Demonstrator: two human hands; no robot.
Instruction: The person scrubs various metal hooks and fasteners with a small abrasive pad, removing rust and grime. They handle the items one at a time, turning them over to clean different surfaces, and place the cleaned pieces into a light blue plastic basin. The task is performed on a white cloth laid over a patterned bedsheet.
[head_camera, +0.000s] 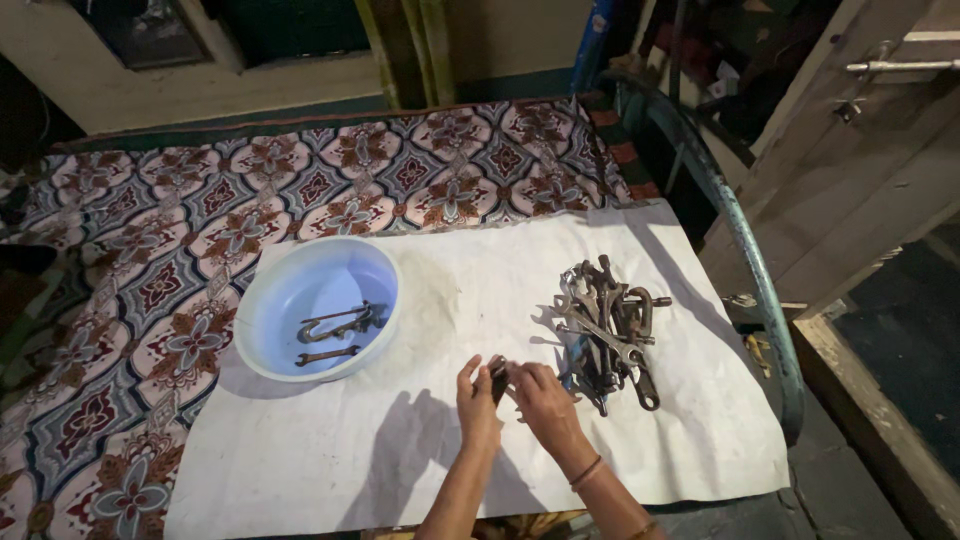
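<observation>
We are pinching a small dark metal tool (498, 378) between our left hand (477, 400) and right hand (540, 398); the wrench pile (610, 330) is lying just right of it.

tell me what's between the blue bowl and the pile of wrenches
In the head view, only bare white paper lies between the blue bowl and the wrench pile.

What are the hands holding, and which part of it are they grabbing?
Both the left hand and the right hand pinch one small dark metal piece between them, one at each side. Its exact kind is too small to tell.
</observation>
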